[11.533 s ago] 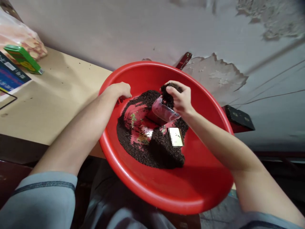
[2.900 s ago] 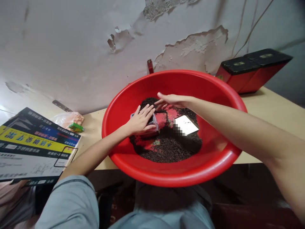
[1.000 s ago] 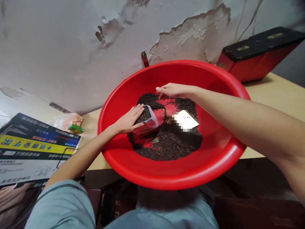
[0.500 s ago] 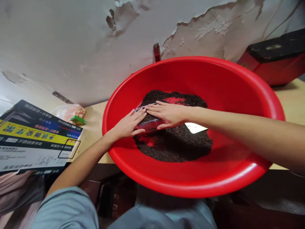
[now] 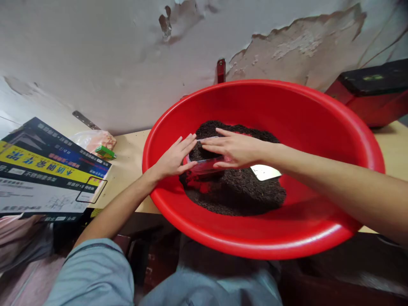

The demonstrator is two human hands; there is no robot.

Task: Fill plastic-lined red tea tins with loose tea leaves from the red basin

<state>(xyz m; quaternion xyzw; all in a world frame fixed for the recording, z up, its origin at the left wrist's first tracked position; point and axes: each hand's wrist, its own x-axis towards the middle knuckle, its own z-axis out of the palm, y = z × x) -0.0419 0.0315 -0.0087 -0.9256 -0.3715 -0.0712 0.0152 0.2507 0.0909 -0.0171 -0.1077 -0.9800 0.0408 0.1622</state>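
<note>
A clear plastic box [image 5: 206,166] filled with dark soil sits inside a big red basin [image 5: 270,244]. More loose dark soil [image 5: 251,195] covers the basin's floor around it. My left hand [image 5: 175,158] is at the box's left end, fingers stretched out and thumb apart. Over the right part of the box, my right hand [image 5: 232,148] is held flat with its fingers spread. Whether either palm touches the box is hidden. A white flat piece [image 5: 265,171] lies on the soil, partly covered by my right forearm.
The basin stands on a pale wooden table [image 5: 127,146] against a peeling wall [image 5: 111,63]. Printed cardboard boxes [image 5: 54,174], a plastic bag [image 5: 87,140] and a small green pack [image 5: 105,153] are at left. A black-and-red case [image 5: 371,93] stands at right.
My hands, fingertips meeting over the box before, have drawn apart, uncovering more of its soil. The right fingers have spread and risen a little. The view has shifted slightly.
</note>
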